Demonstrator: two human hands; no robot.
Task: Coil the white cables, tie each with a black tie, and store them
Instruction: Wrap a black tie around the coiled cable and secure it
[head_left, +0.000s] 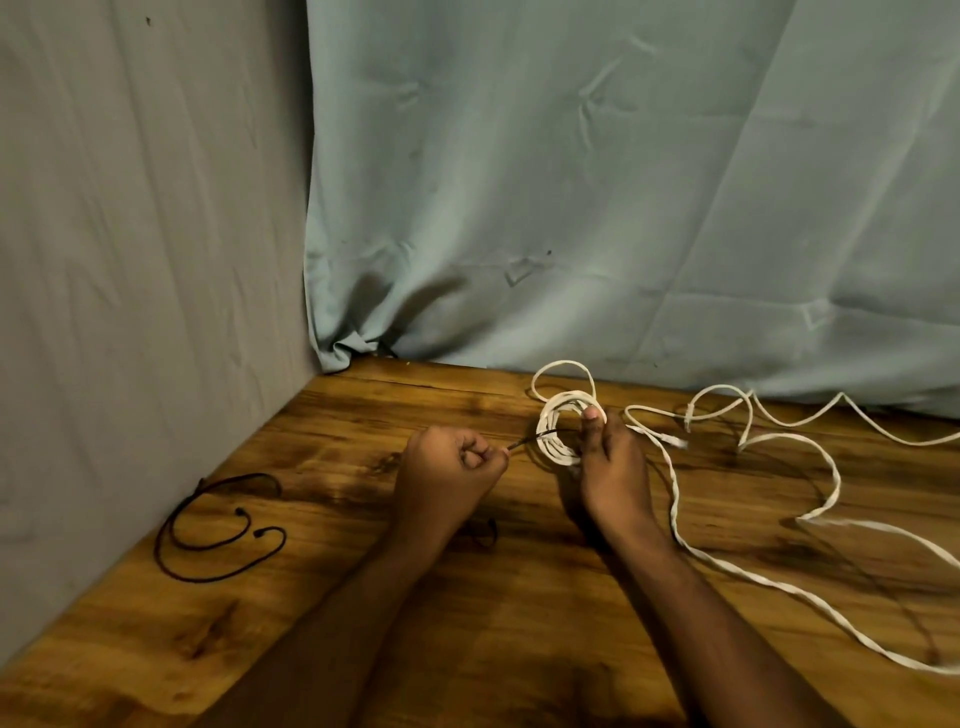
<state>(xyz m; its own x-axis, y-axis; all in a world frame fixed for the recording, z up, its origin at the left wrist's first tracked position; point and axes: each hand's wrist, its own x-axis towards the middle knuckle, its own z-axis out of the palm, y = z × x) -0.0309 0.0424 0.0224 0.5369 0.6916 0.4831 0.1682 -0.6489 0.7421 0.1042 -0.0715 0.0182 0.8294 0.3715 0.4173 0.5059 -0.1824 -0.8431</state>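
A small coil of white cable is held upright above the wooden table by my right hand, thumb pressed on its top right. My left hand is fisted and pinches the end of a thin black tie that runs from it across the coil's left side. A loose loop of the same cable sticks out behind the coil. More white cable trails in loose bends across the table to the right.
Two spare black ties lie curled on the wooden table near the left wall. A short dark piece shows between my forearms. Grey and pale blue cloth hangs behind the table.
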